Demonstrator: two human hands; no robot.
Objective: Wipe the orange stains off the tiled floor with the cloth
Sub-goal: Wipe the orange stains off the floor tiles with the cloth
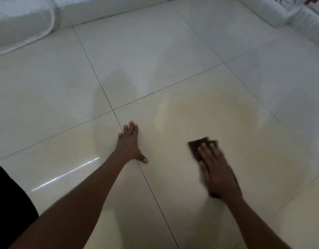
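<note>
A dark brown cloth (198, 145) lies flat on the pale tiled floor (65, 83), pressed down under the palm and fingers of my right hand (218, 169); only its far edge shows past my fingertips, and the hand is blurred. A faint orange-yellow smear (214, 112) spreads over the tile just beyond the cloth. My left hand (131, 142) rests flat on the floor to the left, fingers spread over a grout line, holding nothing.
A white bulky bag or cushion (20, 24) sits at the far left. A low white ledge (273, 11) runs along the back and right side. A dark piece of clothing (9, 203) fills the lower left corner.
</note>
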